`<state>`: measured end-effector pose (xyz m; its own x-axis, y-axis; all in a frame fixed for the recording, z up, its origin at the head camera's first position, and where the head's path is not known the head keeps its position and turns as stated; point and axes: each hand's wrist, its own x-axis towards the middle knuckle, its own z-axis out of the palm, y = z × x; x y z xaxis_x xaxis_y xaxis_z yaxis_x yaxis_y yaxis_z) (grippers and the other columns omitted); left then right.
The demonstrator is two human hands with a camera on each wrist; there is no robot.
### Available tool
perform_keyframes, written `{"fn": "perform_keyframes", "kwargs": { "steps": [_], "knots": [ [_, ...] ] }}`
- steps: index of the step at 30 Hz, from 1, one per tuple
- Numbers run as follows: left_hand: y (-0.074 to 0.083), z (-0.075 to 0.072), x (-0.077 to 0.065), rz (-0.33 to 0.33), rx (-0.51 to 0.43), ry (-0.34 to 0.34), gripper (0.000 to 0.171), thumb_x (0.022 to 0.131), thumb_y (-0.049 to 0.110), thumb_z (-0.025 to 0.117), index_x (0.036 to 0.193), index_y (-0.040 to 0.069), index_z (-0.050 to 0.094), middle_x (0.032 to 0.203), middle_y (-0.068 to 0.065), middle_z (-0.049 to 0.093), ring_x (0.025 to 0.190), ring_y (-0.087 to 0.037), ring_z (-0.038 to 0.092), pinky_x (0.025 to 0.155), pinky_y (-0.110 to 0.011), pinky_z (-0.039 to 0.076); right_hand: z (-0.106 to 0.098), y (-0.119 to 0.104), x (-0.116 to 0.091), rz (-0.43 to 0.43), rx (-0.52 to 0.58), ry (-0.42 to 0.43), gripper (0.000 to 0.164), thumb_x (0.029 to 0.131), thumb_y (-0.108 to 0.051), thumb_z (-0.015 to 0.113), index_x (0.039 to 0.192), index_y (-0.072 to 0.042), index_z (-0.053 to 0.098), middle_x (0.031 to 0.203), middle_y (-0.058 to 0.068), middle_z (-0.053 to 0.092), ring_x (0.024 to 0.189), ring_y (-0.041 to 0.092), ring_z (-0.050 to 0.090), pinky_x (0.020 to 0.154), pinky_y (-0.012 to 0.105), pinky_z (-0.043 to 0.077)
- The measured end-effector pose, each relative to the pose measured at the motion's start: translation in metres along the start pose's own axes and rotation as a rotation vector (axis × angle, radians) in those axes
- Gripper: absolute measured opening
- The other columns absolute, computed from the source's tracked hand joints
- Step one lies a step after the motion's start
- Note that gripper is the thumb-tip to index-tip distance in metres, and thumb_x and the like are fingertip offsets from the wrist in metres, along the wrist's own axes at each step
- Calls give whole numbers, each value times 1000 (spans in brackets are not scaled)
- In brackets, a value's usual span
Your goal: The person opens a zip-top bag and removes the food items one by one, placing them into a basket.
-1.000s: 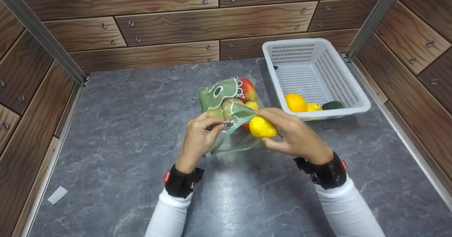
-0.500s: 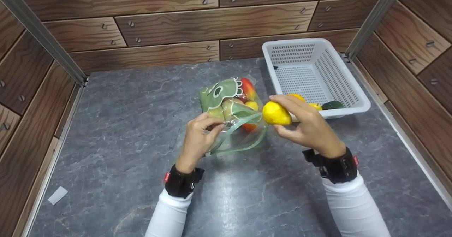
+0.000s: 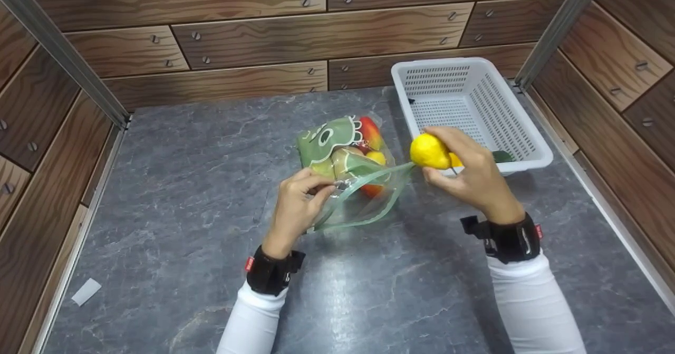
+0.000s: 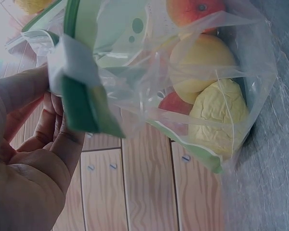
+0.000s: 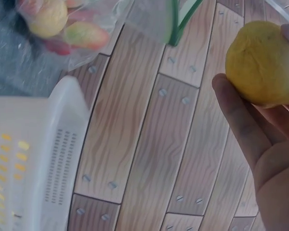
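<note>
My left hand (image 3: 299, 206) pinches the rim of a clear zip bag (image 3: 364, 219) with a green printed animal face. The bag lies on the table with several fruits inside. Among them are a red-yellow mango (image 3: 370, 132) and a wrinkled pale-yellow fruit (image 4: 219, 118). In the left wrist view, thumb and fingers meet at the bag's green edge (image 4: 82, 103). My right hand (image 3: 469, 174) grips a yellow pear (image 3: 430, 151), its stem toward the palm. The pear is beside the bag mouth's right corner, near the basket's front-left corner; whether it touches the bag I cannot tell.
A white perforated basket (image 3: 538, 143) stands at the back right. In it are a dark green item (image 3: 502, 156) and yellow fruit mostly hidden behind my right hand. A white paper scrap (image 3: 86, 292) lies at left. Wood-patterned walls (image 3: 253, 37) enclose the grey table.
My right hand has moved right and away from me with the pear, from the bag mouth toward the basket. The bag's mouth has spread wider to the right. The left hand has stayed put.
</note>
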<state>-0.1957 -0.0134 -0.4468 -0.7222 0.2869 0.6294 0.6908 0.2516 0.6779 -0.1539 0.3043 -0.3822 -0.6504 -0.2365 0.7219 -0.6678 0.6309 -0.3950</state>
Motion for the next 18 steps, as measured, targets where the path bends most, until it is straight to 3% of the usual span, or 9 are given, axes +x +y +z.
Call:
{"fn": "perform_keyframes", "kwargs": {
  "steps": [9,18],
  "knots": [
    [-2,0,0,20,14,7,9,83,0,83,91,1,79,83,-9,71,71,-19,67,66,-29,59,-7,36,-2,125,-95,64,56,79,-3,78,132,5,62,124,23,67,99,32,67,87,7,48],
    [-1,0,0,3,12,2,10,83,1,83,93,1,79,86,-10,72,72,-20,68,68,-27,60,-9,62,-7,250,-129,93,57,81,-2,79,134,8,60,128,27,64,101,35,65,89,5,44]
  ]
}}
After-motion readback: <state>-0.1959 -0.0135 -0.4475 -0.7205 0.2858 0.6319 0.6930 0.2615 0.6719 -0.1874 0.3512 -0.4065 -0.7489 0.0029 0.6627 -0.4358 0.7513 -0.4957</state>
